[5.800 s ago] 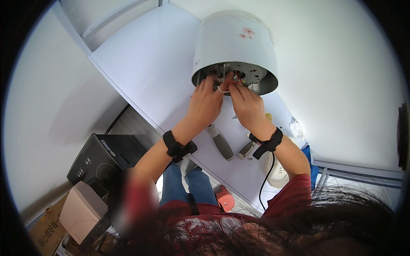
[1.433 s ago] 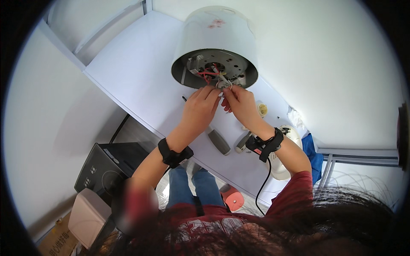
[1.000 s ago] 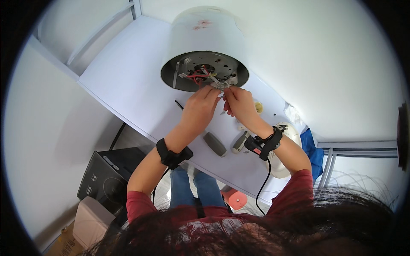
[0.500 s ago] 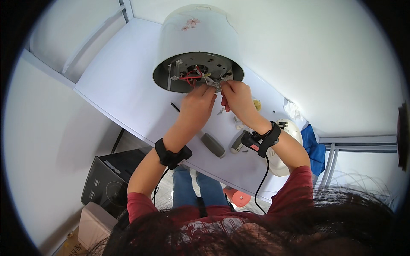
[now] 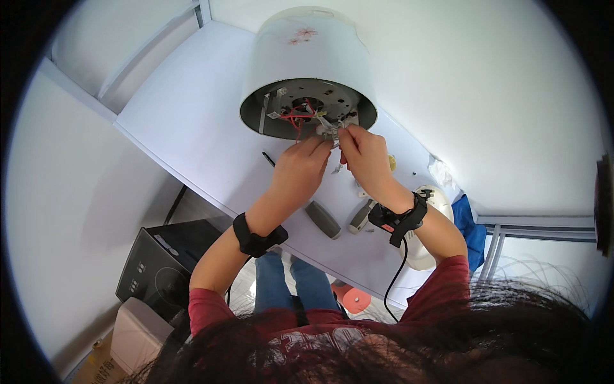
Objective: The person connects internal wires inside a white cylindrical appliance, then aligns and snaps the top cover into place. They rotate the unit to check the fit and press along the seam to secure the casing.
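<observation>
A white cylindrical rice cooker body (image 5: 313,57) with a flower print lies on its side, its open underside toward me. Inside the dark rim are a metal base plate (image 5: 329,96) with holes and several red wires (image 5: 295,118). My left hand (image 5: 300,163) is closed in a pinch at the lower rim, beside a small clear-whitish piece (image 5: 327,131) among the wires. From the right, my right hand (image 5: 366,150) pinches close to the same spot, fingertips nearly meeting the left ones. What each pinch holds is hidden by the fingers.
On the white table (image 5: 185,83) lie a grey handle-shaped tool (image 5: 323,221), a second grey-handled tool (image 5: 361,217), small screws (image 5: 337,169) and a dark pen-like stick (image 5: 268,159). A cream plastic part (image 5: 419,253) and a blue cloth (image 5: 469,233) sit right. Below left stands a black induction cooker (image 5: 160,275).
The cooker body and table appear slightly farther right in the picture. Both hands stay pinched at the lower rim, shifting slightly.
</observation>
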The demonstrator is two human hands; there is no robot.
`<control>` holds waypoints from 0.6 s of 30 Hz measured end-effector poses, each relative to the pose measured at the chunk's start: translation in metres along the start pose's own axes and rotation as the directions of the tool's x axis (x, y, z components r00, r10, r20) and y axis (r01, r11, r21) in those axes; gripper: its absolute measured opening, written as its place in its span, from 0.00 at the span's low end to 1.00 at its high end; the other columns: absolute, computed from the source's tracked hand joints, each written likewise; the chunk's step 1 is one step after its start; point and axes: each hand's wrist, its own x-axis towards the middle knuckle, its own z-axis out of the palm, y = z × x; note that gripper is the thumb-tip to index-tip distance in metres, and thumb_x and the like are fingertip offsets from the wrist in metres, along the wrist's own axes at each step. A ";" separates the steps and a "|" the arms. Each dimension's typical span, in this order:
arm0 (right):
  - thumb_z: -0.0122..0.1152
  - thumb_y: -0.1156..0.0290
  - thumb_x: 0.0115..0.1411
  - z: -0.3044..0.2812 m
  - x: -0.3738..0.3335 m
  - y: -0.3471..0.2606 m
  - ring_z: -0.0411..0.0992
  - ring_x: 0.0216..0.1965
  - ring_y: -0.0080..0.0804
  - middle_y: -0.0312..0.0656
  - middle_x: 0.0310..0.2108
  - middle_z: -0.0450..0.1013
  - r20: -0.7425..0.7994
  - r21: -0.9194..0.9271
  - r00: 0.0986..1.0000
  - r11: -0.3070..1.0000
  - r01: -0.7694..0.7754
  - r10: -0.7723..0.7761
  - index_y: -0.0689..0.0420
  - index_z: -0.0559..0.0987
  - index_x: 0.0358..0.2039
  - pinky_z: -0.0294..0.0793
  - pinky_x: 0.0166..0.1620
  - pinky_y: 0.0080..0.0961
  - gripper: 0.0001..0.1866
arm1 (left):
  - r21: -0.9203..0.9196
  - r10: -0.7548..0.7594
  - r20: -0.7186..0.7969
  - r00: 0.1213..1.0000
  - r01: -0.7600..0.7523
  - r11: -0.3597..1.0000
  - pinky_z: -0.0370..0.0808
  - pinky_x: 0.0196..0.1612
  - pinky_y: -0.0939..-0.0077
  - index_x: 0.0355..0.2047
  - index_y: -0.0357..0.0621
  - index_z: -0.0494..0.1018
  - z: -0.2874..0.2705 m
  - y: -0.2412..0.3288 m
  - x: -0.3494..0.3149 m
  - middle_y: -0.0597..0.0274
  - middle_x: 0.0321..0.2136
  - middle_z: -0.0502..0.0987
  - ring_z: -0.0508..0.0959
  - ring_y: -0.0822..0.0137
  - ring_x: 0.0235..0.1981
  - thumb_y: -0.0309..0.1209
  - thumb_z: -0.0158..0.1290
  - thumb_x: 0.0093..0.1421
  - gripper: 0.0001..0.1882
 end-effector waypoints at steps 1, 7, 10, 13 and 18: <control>0.49 0.65 0.66 0.001 -0.001 -0.001 0.66 0.12 0.24 0.40 0.13 0.70 0.003 0.003 1.000 1.000 0.021 -0.021 0.64 0.72 0.22 0.63 0.18 0.23 0.18 | 0.008 -0.010 -0.009 1.000 0.010 1.000 0.74 0.28 0.65 0.35 0.39 0.74 -0.001 0.000 -0.001 0.57 0.26 0.74 0.76 0.55 0.27 0.22 0.53 0.54 0.07; 0.49 0.66 0.66 0.007 0.003 -0.001 0.66 0.13 0.23 0.40 0.13 0.70 0.039 0.027 0.999 0.999 0.017 -0.018 0.63 0.72 0.22 0.63 0.19 0.22 0.17 | 0.026 -0.046 -0.062 0.997 0.048 0.999 0.73 0.26 0.65 0.31 0.39 0.73 -0.006 -0.004 -0.004 0.57 0.23 0.72 0.75 0.57 0.26 0.23 0.54 0.54 0.04; 0.48 0.67 0.66 0.007 0.005 -0.005 0.66 0.13 0.22 0.39 0.13 0.69 0.059 0.043 0.998 0.999 -0.018 0.016 0.64 0.72 0.22 0.64 0.19 0.21 0.17 | 0.047 -0.072 -0.105 0.992 0.077 0.996 0.73 0.26 0.65 0.31 0.40 0.73 -0.008 -0.004 -0.002 0.57 0.24 0.72 0.75 0.56 0.25 0.23 0.55 0.54 0.04; 0.48 0.66 0.66 0.006 0.005 -0.008 0.66 0.14 0.21 0.39 0.13 0.69 0.083 0.062 0.996 0.997 -0.042 0.037 0.64 0.72 0.22 0.64 0.19 0.20 0.18 | 0.068 -0.041 -0.113 0.993 0.048 0.997 0.73 0.27 0.66 0.32 0.39 0.72 -0.010 -0.007 -0.004 0.57 0.25 0.73 0.75 0.57 0.26 0.23 0.55 0.54 0.06; 0.48 0.68 0.65 0.009 0.000 -0.009 0.70 0.15 0.36 0.45 0.14 0.71 0.085 0.057 0.996 0.998 -0.003 -0.002 0.65 0.74 0.23 0.68 0.22 0.30 0.16 | 0.149 0.055 -0.146 0.988 -0.034 0.988 0.74 0.29 0.67 0.35 0.40 0.72 -0.016 -0.008 -0.013 0.59 0.26 0.74 0.76 0.59 0.26 0.24 0.56 0.53 0.08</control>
